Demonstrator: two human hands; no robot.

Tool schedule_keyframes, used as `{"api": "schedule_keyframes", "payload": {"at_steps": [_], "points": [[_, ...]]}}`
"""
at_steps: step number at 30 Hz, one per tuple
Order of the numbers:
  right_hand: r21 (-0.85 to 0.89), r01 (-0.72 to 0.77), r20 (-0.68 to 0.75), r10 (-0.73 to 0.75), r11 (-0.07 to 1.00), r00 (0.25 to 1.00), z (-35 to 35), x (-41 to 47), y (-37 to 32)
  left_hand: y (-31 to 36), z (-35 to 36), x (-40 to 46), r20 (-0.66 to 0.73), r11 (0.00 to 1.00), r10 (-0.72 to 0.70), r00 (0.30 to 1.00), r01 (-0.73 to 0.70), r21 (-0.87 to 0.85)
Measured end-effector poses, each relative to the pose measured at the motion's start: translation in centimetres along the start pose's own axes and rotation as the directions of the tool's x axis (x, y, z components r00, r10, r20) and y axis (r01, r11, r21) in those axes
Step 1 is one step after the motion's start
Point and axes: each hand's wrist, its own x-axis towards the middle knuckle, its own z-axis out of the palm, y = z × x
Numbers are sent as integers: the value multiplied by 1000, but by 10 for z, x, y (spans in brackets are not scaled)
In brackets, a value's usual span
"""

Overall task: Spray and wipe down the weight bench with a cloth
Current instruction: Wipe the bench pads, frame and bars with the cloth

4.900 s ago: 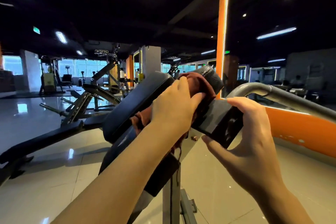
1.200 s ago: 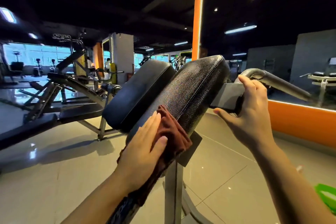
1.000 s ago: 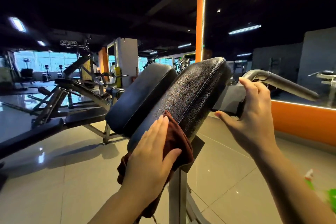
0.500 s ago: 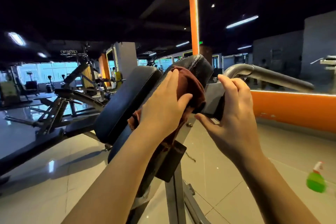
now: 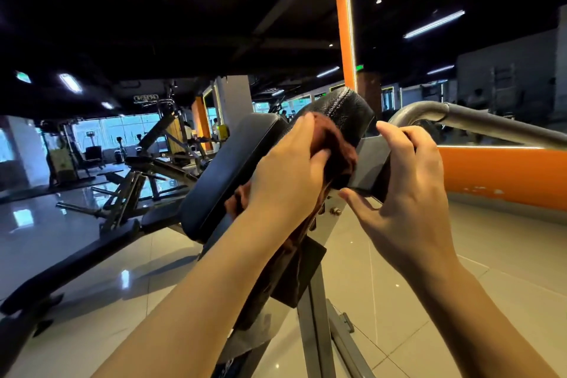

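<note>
The weight bench has two tilted black pads; the nearer pad (image 5: 346, 113) is textured and the farther pad (image 5: 233, 169) is smooth. A reddish-brown cloth (image 5: 339, 150) lies against the upper part of the nearer pad, its tail hanging down under my forearm. My left hand (image 5: 288, 172) presses the cloth onto the pad with its fingers laid flat and the thumb beside the cloth. My right hand (image 5: 405, 187) grips the grey metal bracket (image 5: 366, 163) beside the pad, fingers over its top and thumb beneath. No spray bottle is in view.
A curved grey steel bar (image 5: 460, 120) runs right from the bracket. The bench's grey post (image 5: 313, 316) stands on a glossy tiled floor. An orange-framed mirror wall (image 5: 497, 175) is at the right. Other benches and machines (image 5: 129, 193) stand at the left.
My left hand has slid the cloth up the nearer pad from its lower end to near its top. My right hand kept its hold on the bracket. The green spray bottle left the view.
</note>
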Motion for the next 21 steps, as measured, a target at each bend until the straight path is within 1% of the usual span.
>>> {"api": "schedule_keyframes", "payload": {"at_steps": [3,6,9,12,13,16,18,21], "points": [[-11,2,14,-2,1000,1000,-1,-1,0,23,8,48,11,999,5,1000,-6,37],[-15,0,31,1,1000,1000,-3,1,1,24,8,55,60,999,0,998,-3,40],[-21,3,39,-2,1000,999,-4,-1,-1,8,-1,23,68,999,-14,998,16,-30],[-3,6,46,-6,1000,999,-4,-3,-3,-16,-15,-36,128,990,-84,988,97,-104],[12,5,44,-5,1000,999,-4,-3,-3,-21,-21,-58,128,985,-113,985,128,-116],[25,9,41,-10,1000,999,-5,-2,-3,-31,-30,-103,86,977,-195,977,202,-70],[16,7,34,-8,1000,999,-4,-2,-5,-33,-29,-104,81,976,-200,976,206,-65],[19,17,28,-18,1000,999,-3,-1,-4,-28,-24,-83,60,987,-149,987,152,-59]]}}
